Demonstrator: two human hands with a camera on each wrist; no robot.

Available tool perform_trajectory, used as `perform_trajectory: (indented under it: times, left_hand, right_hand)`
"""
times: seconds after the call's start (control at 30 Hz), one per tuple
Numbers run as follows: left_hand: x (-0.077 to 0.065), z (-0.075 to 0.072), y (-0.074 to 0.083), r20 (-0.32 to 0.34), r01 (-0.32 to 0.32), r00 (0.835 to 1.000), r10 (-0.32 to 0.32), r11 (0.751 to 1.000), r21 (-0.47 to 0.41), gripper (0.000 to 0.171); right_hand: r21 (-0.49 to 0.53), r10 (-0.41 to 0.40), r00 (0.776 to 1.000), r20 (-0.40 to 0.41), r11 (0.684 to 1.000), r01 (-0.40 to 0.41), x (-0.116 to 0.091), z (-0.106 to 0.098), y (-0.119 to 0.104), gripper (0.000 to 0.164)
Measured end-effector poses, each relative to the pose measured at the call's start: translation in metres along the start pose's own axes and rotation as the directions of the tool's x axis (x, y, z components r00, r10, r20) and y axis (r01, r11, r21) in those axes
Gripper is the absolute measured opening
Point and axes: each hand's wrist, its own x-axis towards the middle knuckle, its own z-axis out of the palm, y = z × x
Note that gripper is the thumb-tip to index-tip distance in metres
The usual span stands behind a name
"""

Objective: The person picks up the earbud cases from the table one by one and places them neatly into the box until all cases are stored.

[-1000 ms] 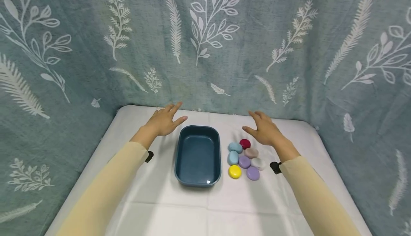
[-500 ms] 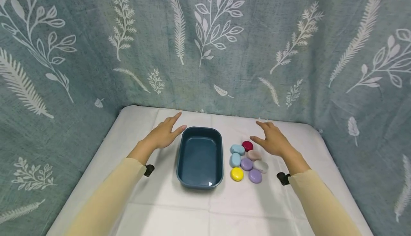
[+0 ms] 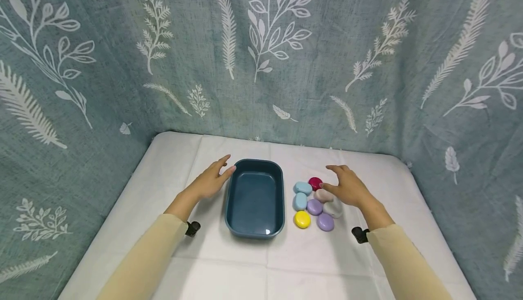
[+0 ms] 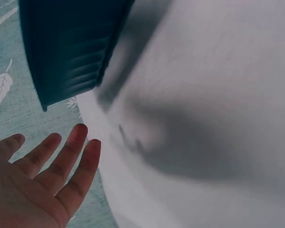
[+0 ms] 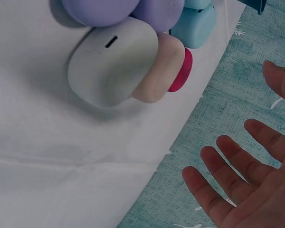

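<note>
A dark blue rectangular tub (image 3: 254, 233) stands on the white cloth. My left hand (image 3: 207, 182) is spread beside its left rim, holding nothing; in the left wrist view the fingers (image 4: 71, 156) lie apart from the tub's ribbed wall (image 4: 85, 61). Right of the tub sits a cluster of smooth rounded pieces: red (image 3: 314, 183), pinkish-beige (image 3: 323, 195), yellow (image 3: 302, 219), white (image 3: 333, 209), light blue (image 3: 302, 188) and purple (image 3: 325, 222). The white piece (image 5: 114, 61) has a dark slot. Over the cluster's far right edge hovers my right hand (image 3: 349, 185), fingers apart, nothing in it.
A teal cloth backdrop (image 3: 286, 123) with white leaf prints rises behind and at both sides of the white-covered table (image 3: 229, 277). Black wrist mounts (image 3: 359, 235) stick out from under both sleeves.
Both hands have come lower and nearer, the left along the tub's rim and the right down over the cluster. The tub and the rounded pieces stay put on the cloth.
</note>
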Motion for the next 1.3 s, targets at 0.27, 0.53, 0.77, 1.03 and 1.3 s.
perform_trajectory:
  times: [0.27, 0.53, 0.77, 1.03, 1.3]
  left_hand:
    - [-0.001, 0.017, -0.007, -0.014, 0.028, 0.999, -0.030, 0.996, -0.086, 0.074]
    - [-0.003, 0.032, -0.013, -0.031, 0.042, 0.998, -0.047, 0.991, -0.123, 0.061]
    - [-0.005, 0.041, -0.017, -0.030, 0.045, 0.998, -0.050, 0.985, -0.168, 0.060]
    - [-0.006, 0.048, -0.019, -0.031, 0.039, 0.998, -0.046, 0.977, -0.211, 0.060]
    - [-0.007, 0.054, -0.024, -0.014, 0.033, 0.999, -0.037, 0.974, -0.226, 0.063]
  right_hand:
    - [0.036, 0.017, 1.000, 0.022, 0.999, -0.018, -0.003, 0.011, 0.004, 0.063]
    - [0.061, 0.053, 0.997, 0.060, 0.997, -0.056, -0.001, 0.021, 0.011, 0.059]
    - [0.043, 0.091, 0.993, 0.075, 0.995, -0.094, 0.003, 0.033, 0.018, 0.053]
    - [0.044, 0.100, 0.991, 0.085, 0.994, -0.104, 0.005, 0.043, 0.021, 0.051]
    - [0.051, 0.122, 0.989, 0.078, 0.991, -0.126, 0.008, 0.048, 0.022, 0.046]
